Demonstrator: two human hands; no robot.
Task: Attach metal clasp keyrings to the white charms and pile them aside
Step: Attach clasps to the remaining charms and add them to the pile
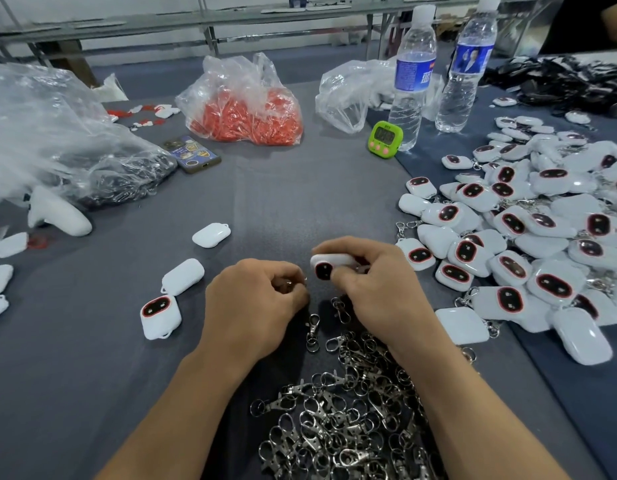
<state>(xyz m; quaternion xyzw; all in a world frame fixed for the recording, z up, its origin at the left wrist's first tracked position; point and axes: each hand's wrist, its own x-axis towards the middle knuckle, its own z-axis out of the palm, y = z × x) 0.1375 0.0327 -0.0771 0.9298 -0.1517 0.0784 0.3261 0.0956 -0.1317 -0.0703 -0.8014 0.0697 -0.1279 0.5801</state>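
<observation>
White charm (329, 266) pinched in right hand (372, 285); left hand (255, 303) pinches one metal keyring (288, 284); two bottles (413, 74) behind.

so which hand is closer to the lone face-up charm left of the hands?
Left. The left hand is just right of the face-up charm, not touching it; the right hand is farther right, gripping a second charm.

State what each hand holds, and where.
The right hand pinches a white plastic charm with a red-rimmed dark face by its right end; the left hand pinches a metal ring, mostly hidden.
</observation>
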